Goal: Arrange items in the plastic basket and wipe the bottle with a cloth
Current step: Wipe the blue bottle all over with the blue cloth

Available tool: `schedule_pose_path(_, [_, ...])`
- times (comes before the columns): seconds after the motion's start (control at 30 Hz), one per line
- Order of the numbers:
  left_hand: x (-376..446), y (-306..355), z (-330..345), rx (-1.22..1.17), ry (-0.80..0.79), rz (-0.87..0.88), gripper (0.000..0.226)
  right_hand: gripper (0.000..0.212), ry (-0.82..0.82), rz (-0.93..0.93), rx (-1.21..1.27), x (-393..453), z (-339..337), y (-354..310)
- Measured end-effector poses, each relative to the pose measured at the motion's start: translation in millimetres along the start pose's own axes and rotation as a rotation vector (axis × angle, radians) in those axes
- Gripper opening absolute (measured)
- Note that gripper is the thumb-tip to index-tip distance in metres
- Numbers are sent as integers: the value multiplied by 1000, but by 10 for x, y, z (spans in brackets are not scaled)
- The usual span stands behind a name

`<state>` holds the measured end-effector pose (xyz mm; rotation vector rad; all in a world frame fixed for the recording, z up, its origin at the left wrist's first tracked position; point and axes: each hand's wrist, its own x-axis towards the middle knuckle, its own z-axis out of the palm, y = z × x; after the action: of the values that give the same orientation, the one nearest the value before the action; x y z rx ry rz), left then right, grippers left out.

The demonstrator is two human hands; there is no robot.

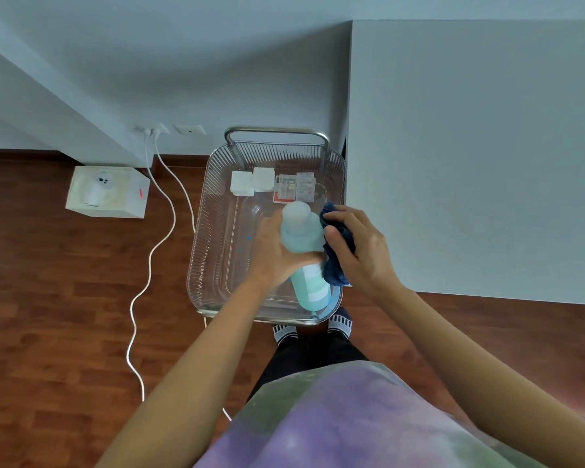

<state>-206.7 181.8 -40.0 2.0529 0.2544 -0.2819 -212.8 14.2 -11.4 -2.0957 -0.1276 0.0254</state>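
Observation:
A pale turquoise bottle (301, 238) with a frosted cap is held upright above the clear ribbed plastic basket (203, 238). My left hand (272, 251) grips the bottle around its middle. My right hand (360, 248) presses a dark blue cloth (336, 255) against the bottle's right side. At the basket's far end lie two white square pads (252, 182) and two small clear boxes with coloured contents (294, 187), side by side in a row.
The basket rests on a metal cart with a handle (277, 131) at the far side. A white wall panel (470, 157) stands close on the right. On the wooden floor to the left are white cables (149, 265) and a white box (107, 192).

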Motion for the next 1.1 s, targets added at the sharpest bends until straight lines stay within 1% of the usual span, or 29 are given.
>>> schedule_pose_path(0.03, [-7,0,18,-59,-28,-14,82,27,-27,-19,-11,1,5,-8])
schedule_pose_path(0.1, [-8,-7,5,-187,-164,-15,84,28,-80,-67,-78,19,9,-7])
schedule_pose_path(0.17, [6,13,-27,-157,-235,22,84,26,-101,-107,-151,39,22,-1])
schedule_pose_path(0.2, [9,40,-23,-134,-231,36,82,24,-100,-123,-178,40,35,0])
schedule_pose_path(0.27, [-28,101,32,-119,-144,59,76,20,-80,-153,-218,33,54,3])
schedule_pose_path(0.37, [-144,197,257,-81,109,67,60,17,-64,-218,-255,7,67,-28])
schedule_pose_path(0.4, [-175,212,333,-53,184,57,58,17,-67,-254,-279,-2,73,-44])
schedule_pose_path(0.43, [-189,224,377,-30,223,37,59,16,-70,-285,-301,-6,74,-52])
schedule_pose_path(0.47, [-177,233,378,-16,210,14,63,16,-73,-289,-305,-2,66,-55])
schedule_pose_path(0.5, [-141,232,335,-15,151,-8,70,16,-72,-265,-292,11,45,-54])
schedule_pose_path(0.57, [-47,190,164,-22,-24,-21,85,16,-61,-194,-253,53,-27,-26])
schedule_pose_path(0.63, [0,150,3,11,-167,0,88,16,-84,-163,-220,65,-96,-1])
schedule_pose_path(0.67, [-1,146,-28,55,-190,10,86,16,-106,-172,-217,62,-119,4])
schedule_pose_path(0.7, [-13,149,-31,99,-180,13,86,15,-124,-186,-222,61,-134,8])
schedule_pose_path(0.77, [-45,171,22,135,-108,14,88,15,-143,-203,-232,55,-151,14])
schedule_pose_path(0.97, [-109,239,199,32,45,12,71,8,-121,-253,-268,35,-89,-18])
schedule_pose_path(1.0, [-115,245,197,16,29,3,71,7,-111,-245,-263,39,-90,-15])
schedule_pose_path(1.03, [-116,242,172,-7,-22,-7,72,8,-98,-230,-254,42,-104,-4])
schedule_pose_path(1.1, [-92,179,96,-55,-174,3,75,10,-82,-202,-234,32,-152,28])
